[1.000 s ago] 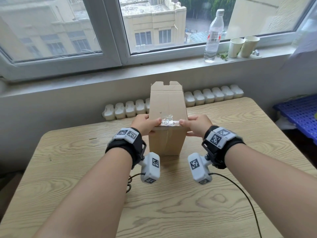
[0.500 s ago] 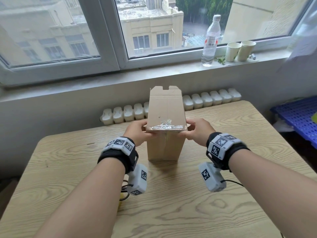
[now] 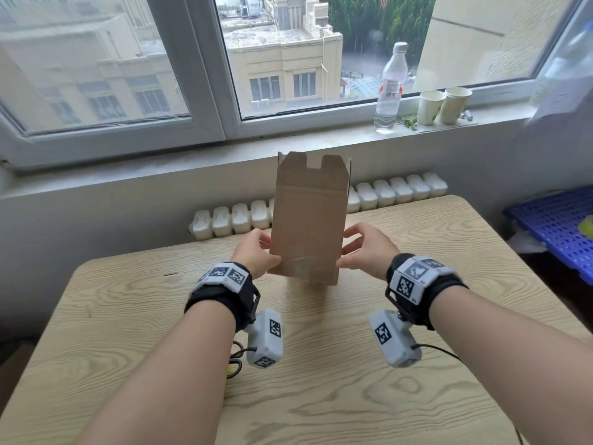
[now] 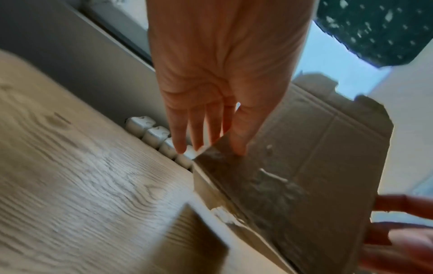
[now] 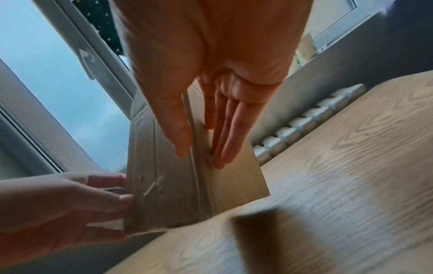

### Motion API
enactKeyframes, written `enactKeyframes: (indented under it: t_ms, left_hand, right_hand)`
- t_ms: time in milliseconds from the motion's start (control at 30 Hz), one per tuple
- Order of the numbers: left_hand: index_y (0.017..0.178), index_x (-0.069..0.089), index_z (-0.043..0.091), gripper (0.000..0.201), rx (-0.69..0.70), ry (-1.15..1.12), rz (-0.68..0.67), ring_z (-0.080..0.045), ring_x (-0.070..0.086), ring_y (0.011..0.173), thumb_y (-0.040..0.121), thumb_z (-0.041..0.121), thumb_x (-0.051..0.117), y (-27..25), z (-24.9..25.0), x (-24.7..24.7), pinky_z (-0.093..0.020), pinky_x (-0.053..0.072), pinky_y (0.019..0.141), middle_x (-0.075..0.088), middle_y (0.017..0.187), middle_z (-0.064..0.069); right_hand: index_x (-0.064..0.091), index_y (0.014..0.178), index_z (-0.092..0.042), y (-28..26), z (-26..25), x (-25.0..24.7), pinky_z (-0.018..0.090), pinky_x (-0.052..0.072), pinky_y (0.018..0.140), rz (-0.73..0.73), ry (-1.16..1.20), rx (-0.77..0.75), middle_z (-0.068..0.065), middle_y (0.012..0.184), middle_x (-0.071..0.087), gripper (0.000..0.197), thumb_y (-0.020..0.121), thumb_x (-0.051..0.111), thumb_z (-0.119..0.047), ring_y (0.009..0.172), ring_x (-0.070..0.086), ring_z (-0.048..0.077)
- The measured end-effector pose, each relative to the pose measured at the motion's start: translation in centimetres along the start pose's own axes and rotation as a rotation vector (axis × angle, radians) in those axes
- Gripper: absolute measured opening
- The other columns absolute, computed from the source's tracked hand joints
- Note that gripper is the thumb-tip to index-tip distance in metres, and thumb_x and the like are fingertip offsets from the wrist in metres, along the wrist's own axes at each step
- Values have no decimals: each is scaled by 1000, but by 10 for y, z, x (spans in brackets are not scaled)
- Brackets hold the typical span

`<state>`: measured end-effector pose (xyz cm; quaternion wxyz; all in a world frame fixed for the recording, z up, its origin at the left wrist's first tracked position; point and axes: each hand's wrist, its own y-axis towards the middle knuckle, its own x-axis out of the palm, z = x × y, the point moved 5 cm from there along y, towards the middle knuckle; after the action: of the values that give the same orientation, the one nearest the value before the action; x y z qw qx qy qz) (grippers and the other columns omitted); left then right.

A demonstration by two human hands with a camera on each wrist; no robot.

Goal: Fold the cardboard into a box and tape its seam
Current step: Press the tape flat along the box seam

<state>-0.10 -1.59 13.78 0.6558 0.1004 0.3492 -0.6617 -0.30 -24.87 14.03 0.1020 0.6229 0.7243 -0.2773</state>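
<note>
A tall brown cardboard box stands tilted above the wooden table, its notched open flaps at the top. Crinkled clear tape crosses the face turned toward me, near the bottom. My left hand grips the lower left edge. In the left wrist view that left hand has its thumb on the taped face of the box and its fingers past the edge. My right hand holds the lower right edge. In the right wrist view the right hand straddles a corner of the box.
A row of white moulded trays lies along the table's far edge behind the box. A water bottle and two paper cups stand on the windowsill. A blue plastic crate sits to the right of the table.
The box has tipped up, so its taped face now points toward me instead of upward. Both hands have slid from the taped top edge to the lower sides.
</note>
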Motion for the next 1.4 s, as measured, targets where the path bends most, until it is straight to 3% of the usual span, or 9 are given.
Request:
enactKeyframes:
  t_ms: [200,333,633,767,933,1033,1200,1300,1400]
  left_hand:
    - [116,52,14,49,-105,48,-50,-29,65,94,69,8,65,0,-9,8,-40,55,85,66,99,-8]
    - [101,57,7,48,-109,-39,-16,-31,64,81,54,11,52,5,-10,2,-35,52,69,59,77,-5]
    - [103,62,17,25,-209,-135,55,-25,59,104,84,6,52,-5,-14,-10,-42,56,87,64,110,-4]
    - [99,59,8,22,-330,-294,52,-28,62,92,88,10,40,-10,-9,-14,-45,57,83,61,102,-8]
    - [131,38,24,64,-330,-316,-46,-30,69,86,80,57,60,-14,6,-14,-44,59,79,49,120,-7]
    - [143,23,19,90,-284,-207,-23,-27,68,88,73,40,77,-1,11,-12,-39,61,74,46,130,-12]
    - [146,26,12,90,-107,16,90,-23,62,97,68,-3,67,15,13,-17,-34,58,73,58,115,-9]
    - [146,31,18,83,-54,47,254,-24,62,103,74,1,68,23,11,-30,-39,55,86,64,116,-8]
    - [114,54,15,40,-180,-34,140,-27,68,90,79,22,74,24,7,-24,-38,59,74,65,104,-11]
  right_hand:
    - [56,116,-16,-13,4,22,38,59,81,-148,-62,-7,3,101,67,46,75,75,-16,90,68,20]
    - [56,116,-19,-9,-3,13,38,58,81,-61,-113,-46,-2,100,66,43,76,72,-16,88,67,17]
    - [32,142,-40,-2,-24,6,30,52,83,65,-410,-168,-4,110,56,79,78,61,-3,91,62,15]
    - [41,139,-31,1,-33,14,34,50,89,14,-689,-195,-1,119,53,59,85,63,-20,103,57,18]
    - [62,112,-25,3,-46,14,31,46,89,43,-834,-256,-5,110,57,32,85,65,-42,104,58,18]
    - [66,108,-25,2,-53,20,31,46,89,28,-849,-299,-6,106,64,30,86,62,-46,103,59,18]
    - [70,105,-31,4,-56,10,29,46,82,49,-797,-334,-9,95,48,20,89,58,-29,106,52,14]
    - [65,114,-32,12,-47,-12,32,46,86,92,-888,-274,-5,110,44,28,87,61,-24,115,42,15]
    - [65,112,-26,20,-30,-31,36,46,90,83,-993,-130,1,120,47,26,87,60,-31,120,40,20]
